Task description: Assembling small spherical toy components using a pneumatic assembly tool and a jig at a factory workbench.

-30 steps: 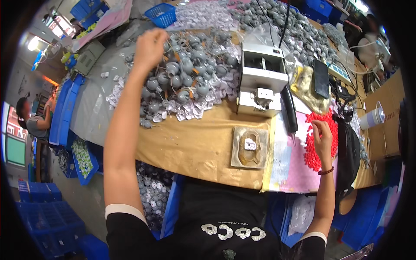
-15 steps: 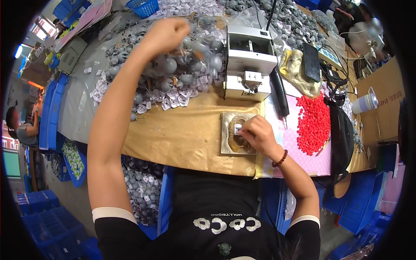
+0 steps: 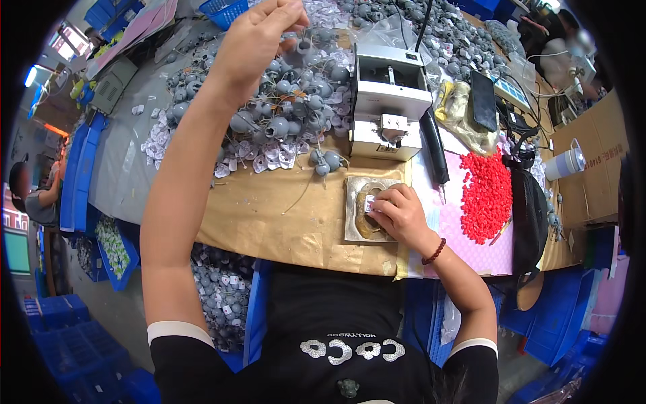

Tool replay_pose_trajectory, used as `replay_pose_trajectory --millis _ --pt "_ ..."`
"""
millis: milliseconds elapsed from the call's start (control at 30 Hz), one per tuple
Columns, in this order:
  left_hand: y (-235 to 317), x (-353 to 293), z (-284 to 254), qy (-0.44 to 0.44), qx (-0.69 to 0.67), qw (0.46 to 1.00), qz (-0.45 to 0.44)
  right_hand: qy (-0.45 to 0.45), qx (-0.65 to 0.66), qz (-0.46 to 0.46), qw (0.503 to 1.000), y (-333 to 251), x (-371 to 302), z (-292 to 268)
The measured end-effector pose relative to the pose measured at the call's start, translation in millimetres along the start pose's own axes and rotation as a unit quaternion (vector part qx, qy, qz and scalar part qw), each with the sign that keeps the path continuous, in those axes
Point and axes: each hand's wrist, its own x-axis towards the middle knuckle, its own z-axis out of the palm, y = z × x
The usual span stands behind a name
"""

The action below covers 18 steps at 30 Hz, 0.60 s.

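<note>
Since the earlier frame, some grey round parts (image 3: 325, 161) have landed on the brown tabletop (image 3: 262, 222). The left hand (image 3: 266, 34), fingers curled, hangs over the grey pile (image 3: 282, 124); whether it grips anything, I cannot tell. The right hand (image 3: 397, 212) pinches a white piece (image 3: 369, 203) at the metal block (image 3: 351, 229). Blue bins (image 3: 84, 175) line the room's left.

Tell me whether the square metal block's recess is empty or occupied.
Occupied: a small white piece shows within the recess of the square metal block, at the right hand. Fully seated or not, I cannot tell.
</note>
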Motion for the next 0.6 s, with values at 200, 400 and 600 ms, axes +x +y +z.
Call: replay_pose_trajectory --millis 200,400,600 --pt "41.6 -35.5 24.4 -0.072 -0.355 0.931 0.040 0.068 0.134 0.110 0.983 -2.9 10.4 -20.1" --pt "-31.4 -18.8 15.7 0.089 -0.200 0.973 -0.069 0.079 0.192 0.117 0.971 -19.5 31.0 -31.5" --pt "-33.2 -38.2 39.7 0.075 -0.209 0.958 -0.183 0.061 0.207 0.112 0.970 -26.0 32.8 -35.1"
